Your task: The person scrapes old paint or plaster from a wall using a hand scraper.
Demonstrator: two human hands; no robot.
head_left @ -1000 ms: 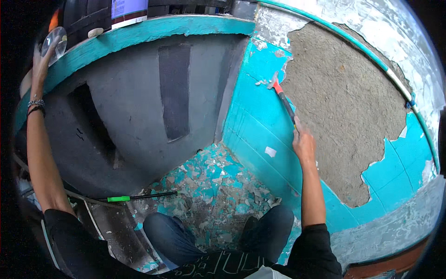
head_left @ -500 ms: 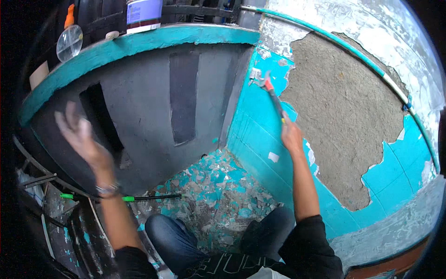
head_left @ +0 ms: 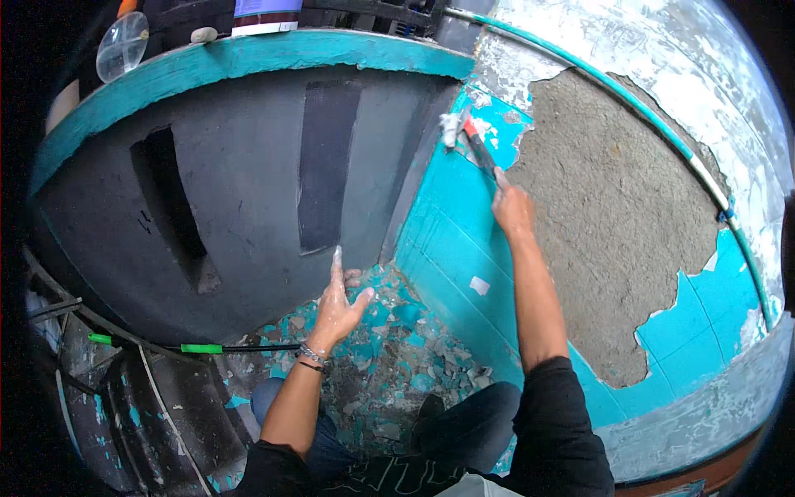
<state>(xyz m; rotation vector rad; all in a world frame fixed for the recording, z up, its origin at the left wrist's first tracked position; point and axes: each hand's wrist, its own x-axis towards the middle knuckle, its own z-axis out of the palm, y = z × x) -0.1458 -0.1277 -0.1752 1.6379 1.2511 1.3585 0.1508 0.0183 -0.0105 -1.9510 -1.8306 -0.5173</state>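
Observation:
My right hand (head_left: 514, 210) is wrapped round the dark handle of a hammer (head_left: 481, 149) with a red neck. Its head, blurred, is against the turquoise painted wall (head_left: 451, 203) near the inner corner. Beside the head, a whitish flake (head_left: 450, 129) stands off the wall, and pale chipped patches show around it. My left hand (head_left: 335, 305) hangs in the air before the grey low wall, fingers apart and holding nothing. Whitish dust coats its fingers.
Bare rough plaster (head_left: 604, 207) spreads right of the hammer, crossed above by a hose (head_left: 646, 99). Paint chips (head_left: 406, 348) litter the floor between my knees. A clear bottle (head_left: 122, 48), a stone (head_left: 204, 35) and a purple-white container (head_left: 267, 15) stand on the turquoise ledge (head_left: 331, 48). A green-and-black rod (head_left: 203, 349) lies left.
My left hand has swung down and right from the far left to the middle. My right hand has shifted slightly up and left with the hammer; the pale patch beside its head is larger.

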